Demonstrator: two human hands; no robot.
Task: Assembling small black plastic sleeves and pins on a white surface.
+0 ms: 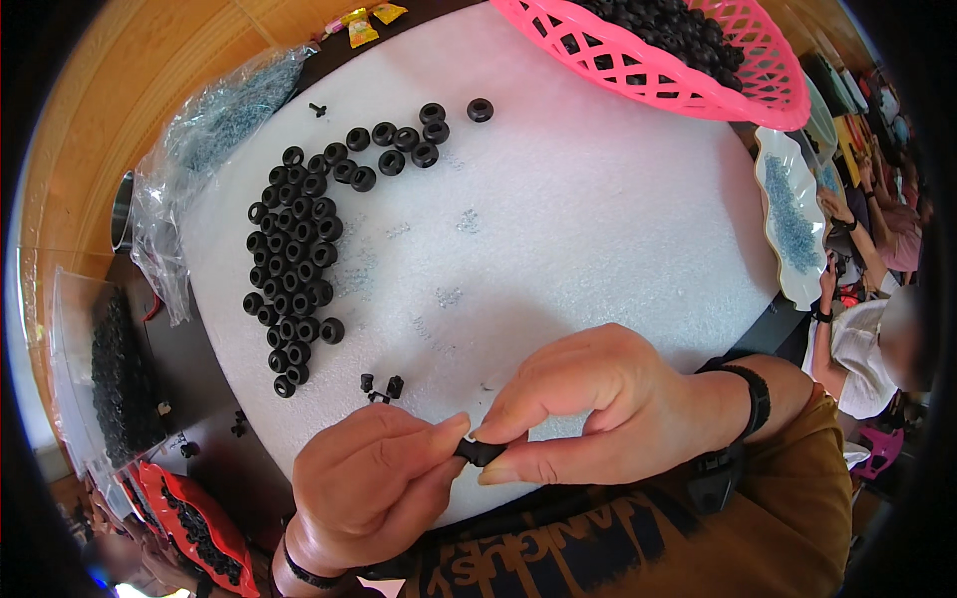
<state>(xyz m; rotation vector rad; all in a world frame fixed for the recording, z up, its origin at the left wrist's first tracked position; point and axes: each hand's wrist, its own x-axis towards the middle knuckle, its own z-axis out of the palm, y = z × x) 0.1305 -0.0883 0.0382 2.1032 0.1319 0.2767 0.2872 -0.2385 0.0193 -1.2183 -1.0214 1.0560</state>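
Observation:
Close to my body, both hands meet over the near edge of a white foam sheet (598, 219). A small black part (480, 453) is pinched between them. My left hand (384, 483) grips its left end with thumb and forefinger. My right hand (598, 409) holds the other side between thumb and fingertips, which hide much of its shape. A tiny pale spot shows at the right fingertip, too small to name. Just beyond my left hand lie a few small black pieces (381, 387). Many round black pieces with holes (299, 249) form a curved band on the left.
A pink lattice basket (638, 85) of black pieces stands far right. Right of the sheet is a white scalloped dish (770, 189) with bluish bits. A plastic bag (214, 130), clear bin (75, 319) and red basket (164, 488) line the left. People sit at right.

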